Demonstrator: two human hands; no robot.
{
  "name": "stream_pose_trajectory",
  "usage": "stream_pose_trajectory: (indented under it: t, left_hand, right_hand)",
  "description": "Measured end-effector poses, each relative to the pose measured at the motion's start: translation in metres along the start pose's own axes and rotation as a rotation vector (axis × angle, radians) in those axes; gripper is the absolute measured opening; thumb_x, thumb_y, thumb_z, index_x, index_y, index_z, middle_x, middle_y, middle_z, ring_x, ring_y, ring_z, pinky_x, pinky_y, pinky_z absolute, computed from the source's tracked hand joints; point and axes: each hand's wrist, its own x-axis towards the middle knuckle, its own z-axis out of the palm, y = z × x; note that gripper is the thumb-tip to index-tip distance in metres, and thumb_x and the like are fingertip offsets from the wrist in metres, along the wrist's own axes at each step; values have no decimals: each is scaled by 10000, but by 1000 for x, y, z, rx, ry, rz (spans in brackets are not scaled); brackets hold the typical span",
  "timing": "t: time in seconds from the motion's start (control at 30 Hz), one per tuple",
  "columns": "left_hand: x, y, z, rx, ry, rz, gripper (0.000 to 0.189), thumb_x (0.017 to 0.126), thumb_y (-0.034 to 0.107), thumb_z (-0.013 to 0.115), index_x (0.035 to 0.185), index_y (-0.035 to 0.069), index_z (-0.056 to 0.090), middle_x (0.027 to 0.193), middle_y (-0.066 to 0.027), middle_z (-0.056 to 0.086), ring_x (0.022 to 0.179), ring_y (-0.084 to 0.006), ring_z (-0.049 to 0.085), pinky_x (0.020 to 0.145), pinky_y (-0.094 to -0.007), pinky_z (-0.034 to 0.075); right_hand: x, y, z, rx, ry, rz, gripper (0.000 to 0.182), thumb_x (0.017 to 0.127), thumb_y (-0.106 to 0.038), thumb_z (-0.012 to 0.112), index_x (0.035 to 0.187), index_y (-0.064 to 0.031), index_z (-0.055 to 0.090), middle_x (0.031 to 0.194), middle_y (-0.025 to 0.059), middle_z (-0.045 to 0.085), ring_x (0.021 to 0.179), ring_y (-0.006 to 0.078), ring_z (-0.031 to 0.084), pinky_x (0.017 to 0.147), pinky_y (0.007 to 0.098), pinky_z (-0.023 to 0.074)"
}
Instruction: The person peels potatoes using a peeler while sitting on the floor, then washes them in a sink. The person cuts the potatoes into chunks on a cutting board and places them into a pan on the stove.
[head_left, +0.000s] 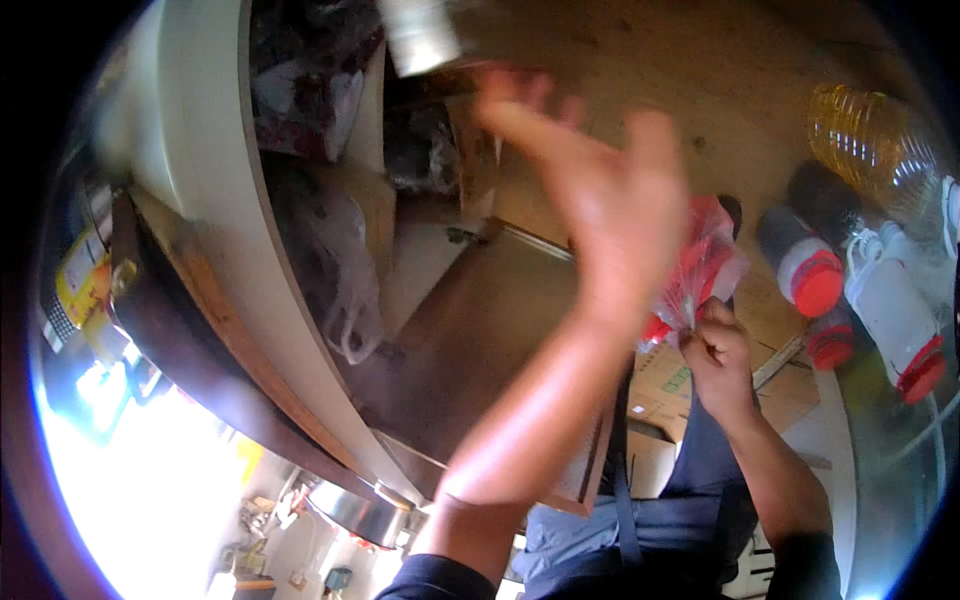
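My left hand (611, 191) is raised in front of the cupboard, blurred, with thumb and fingers apart. I see nothing in its grasp, though the fingertips are too blurred for detail. Just past them is a pale, blurred object (424, 34) that I cannot identify. My right hand (720, 352) is lower and to the right. Its fingers pinch the gathered neck of a clear plastic bag (694, 281) with red contents. What the contents are is unclear through the wrinkled film.
An open wooden cupboard's pale edge (300, 292) curves down the left; inside hangs a translucent plastic bag (352, 292). At right are a yellow-oil bottle (862, 131), a red-capped jar (810, 277) and a white red-capped bottle (896, 315). A cardboard box (660, 382) lies below. A metal pan (360, 510) sits lower left.
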Motion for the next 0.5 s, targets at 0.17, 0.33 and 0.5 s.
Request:
stream_pose_trajectory:
  t: [0.17,0.33,0.5]
  left_hand:
    - [-39,30,62,13,-174,91,851,852,-27,614,1551,-193,157,1522,-395,304,1461,-533,330,1258,-543,245]
    - [-44,47,87,25,-303,182,920,814,-89,568,1571,-227,63,1519,-470,254,1452,-640,287,1291,-579,177]
    - [-40,46,103,1,-361,274,762,844,-78,581,1480,-186,174,1434,-398,339,1367,-555,358,1215,-527,238]
  right_hand:
    - [0,10,-2,286,71,165,172,915,-18,749,1083,11,728,1187,116,723,1061,239,695,893,363,546]
    - [27,-13,6,71,-14,-30,200,918,-55,691,1096,6,625,1183,121,626,1123,245,586,1005,420,464]
    - [66,-44,12,48,-62,-242,118,905,-14,657,835,26,571,961,115,580,909,214,557,834,401,462]
